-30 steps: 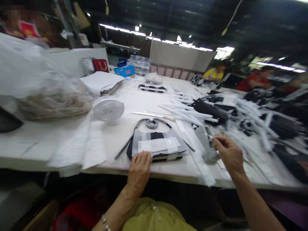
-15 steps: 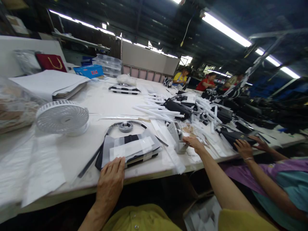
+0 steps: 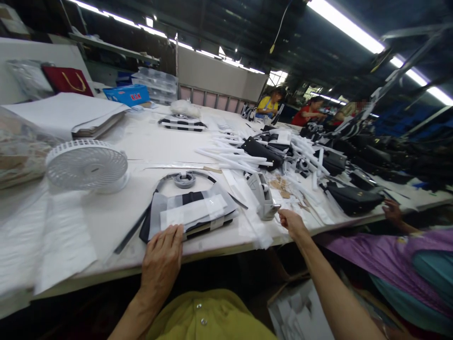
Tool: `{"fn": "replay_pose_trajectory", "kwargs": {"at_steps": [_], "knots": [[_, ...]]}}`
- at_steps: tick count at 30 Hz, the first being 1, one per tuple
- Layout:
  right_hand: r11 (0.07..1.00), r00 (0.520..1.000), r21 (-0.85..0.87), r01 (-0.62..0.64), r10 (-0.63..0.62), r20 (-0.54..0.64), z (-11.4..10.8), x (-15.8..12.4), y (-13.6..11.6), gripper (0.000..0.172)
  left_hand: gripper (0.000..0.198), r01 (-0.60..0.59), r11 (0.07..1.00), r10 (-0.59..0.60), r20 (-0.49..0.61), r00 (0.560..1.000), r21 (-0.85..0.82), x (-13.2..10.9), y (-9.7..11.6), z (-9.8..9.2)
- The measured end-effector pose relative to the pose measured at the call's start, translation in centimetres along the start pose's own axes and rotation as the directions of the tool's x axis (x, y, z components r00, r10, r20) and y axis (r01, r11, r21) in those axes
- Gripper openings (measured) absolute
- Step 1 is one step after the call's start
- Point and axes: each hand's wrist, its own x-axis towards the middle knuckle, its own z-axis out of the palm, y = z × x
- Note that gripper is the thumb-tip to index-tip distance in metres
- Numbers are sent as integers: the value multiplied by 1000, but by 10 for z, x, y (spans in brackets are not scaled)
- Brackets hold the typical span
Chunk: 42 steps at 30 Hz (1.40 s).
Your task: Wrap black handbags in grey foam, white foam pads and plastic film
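A black handbag [image 3: 146, 222] lies on the table, its front covered with a grey-white wrapping sheet and a white packet [image 3: 193, 212]. My left hand [image 3: 163, 250] rests on the bag's front edge, fingers stretched flat over it; the thumb is hidden. Behind the bag its strap [image 3: 159, 184] loops round a wrapped grey coil [image 3: 184, 179]. To the right stands a grey tape dispenser [image 3: 261, 196]. Just off its front end, my right hand [image 3: 292, 223] pinches what looks like a short strip of clear tape [image 3: 276, 207].
A white fan [image 3: 88, 165] stands at left, near plastic sheets [image 3: 67, 236]. White tubes [image 3: 233, 160] and black bags [image 3: 262, 151] pile up beyond the dispenser. At right, a co-worker's hand [image 3: 392, 210] is near another black bag [image 3: 354, 198]. Below the table edge is a box of white scraps [image 3: 300, 307].
My right hand has drawn slightly right and down from the dispenser's front end. My left hand stays on the bag. The co-worker's hand has moved off the top of the black bag.
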Motion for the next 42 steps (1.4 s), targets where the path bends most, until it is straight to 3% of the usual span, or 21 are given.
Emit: {"fn": "replay_pose_trajectory", "kwargs": {"at_steps": [3, 6, 8, 10, 11, 13, 15, 19, 21, 22, 25, 31, 34, 37, 40, 42], "knots": [[995, 999, -96, -29, 31, 24, -5, -14, 13, 22, 38, 47, 999, -47, -1, 999, -25, -2, 2, 1], [985, 997, -173, -12, 26, 79, -15, -23, 5, 25, 41, 88, 995, -86, 25, 996, -54, -4, 7, 0], [970, 981, -222, 104, -63, 186, -14, -24, -18, 30, 42, 106, 993, -103, 53, 993, -56, -5, 9, 0], [920, 909, -270, 283, -168, 381, 2, -28, -51, 34, 41, 119, 992, -114, 81, 990, -51, -5, 10, 0], [891, 854, -277, 360, -195, 483, 15, -33, -71, 35, 41, 124, 991, -119, 94, 988, -49, -5, 10, 0], [831, 692, -243, 501, -216, 688, 48, -49, -112, 35, 42, 139, 989, -133, 115, 985, -46, -6, 12, 0], [757, 466, -140, 638, -235, 853, 88, -70, -149, 31, 41, 153, 987, -146, 122, 982, -46, -6, 13, -1], [606, 60, 54, 793, -167, 984, 168, -104, -195, 19, 37, 166, 984, -159, 104, 982, -60, -6, 15, -1], [501, -82, 116, 857, -90, 993, 201, -112, -205, 15, 36, 174, 982, -168, 97, 981, -67, -6, 15, 0], [447, -126, 135, 884, -50, 991, 216, -115, -208, 14, 34, 180, 981, -173, 96, 980, -69, -5, 15, 0], [314, -167, 142, 939, 56, 984, 250, -118, -213, 10, 32, 196, 978, -188, 96, 977, -75, -5, 16, 1], [103, -120, 98, 990, 231, 965, 289, -119, -214, 5, 36, 210, 975, -203, 92, 975, -70, -4, 14, 1], [5, -115, 122, 993, 363, 925, 300, -122, -217, 18, 36, 217, 974, -207, 127, 970, -67, -4, 13, 0], [-121, -126, 186, 975, 390, 912, 307, -129, -220, 25, 36, 219, 973, -207, 149, 967, -69, -3, 12, -1], [-284, -154, 270, 920, 371, 916, 310, -141, -218, 20, 37, 228, 971, -214, 164, 963, -71, -2, 12, -2], [-372, -199, 336, 865, 360, 912, 310, -149, -215, 14, 37, 234, 969, -218, 170, 961, -77, -2, 12, -3]]}}
